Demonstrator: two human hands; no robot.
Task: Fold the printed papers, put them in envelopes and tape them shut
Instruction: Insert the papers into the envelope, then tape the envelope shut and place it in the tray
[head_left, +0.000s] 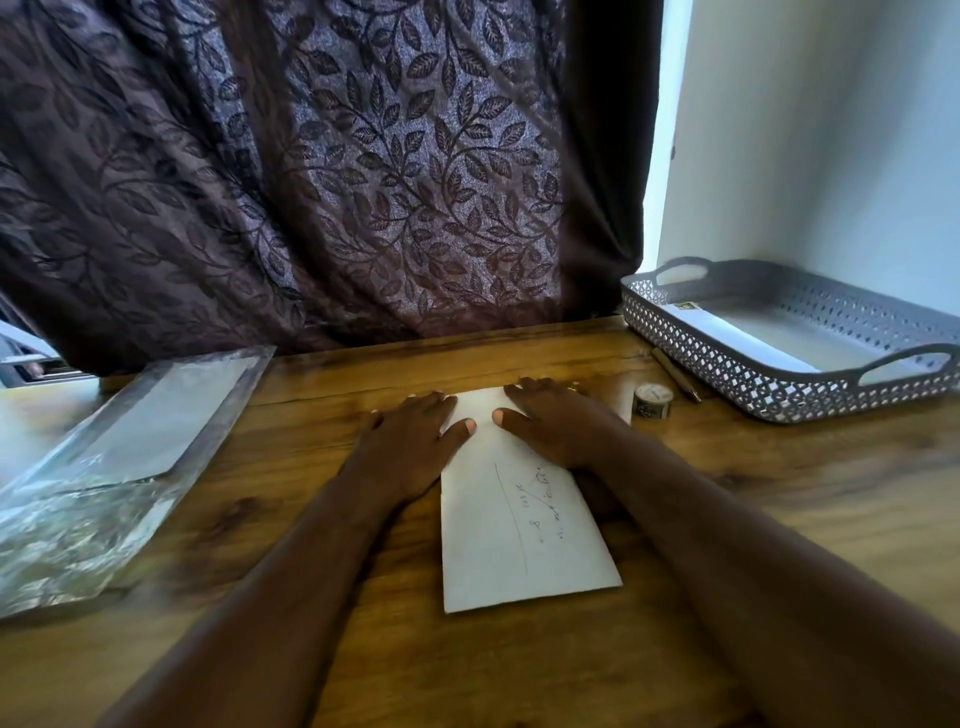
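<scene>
Here, in the head view, both of your hands lie flat on the far end of the white paper (524, 525), which sits lengthwise in front of you on the wooden table (779, 519). Your left hand (410, 441) has its fingers straight and close together. Its thumb and fingertips rest on the paper's far left corner, while the palm is on the bare wood beside it. Your right hand (550, 421) is spread flat too, covering the far right part of the sheet, with the thumb pointing towards the left thumb. The two thumbs are near each other but apart. Neither hand curls round anything; both press down with straight fingers. A ring (573, 387) shows on one finger of your right hand.

The near half of the paper is uncovered and carries a long thin line and a few small handwritten marks, too small to read. You cannot tell from here whether the sheet is doubled over.

To your left lies a clear plastic packet (130, 441) with a pale flat sheet inside. To your right, a small roll of tape (653, 401) stands just beside your right hand, and a pen (675, 374) lies between it and a grey lattice tray (727, 374) holding white paper. A dark leaf-patterned curtain (311, 182) hangs behind the table.
</scene>
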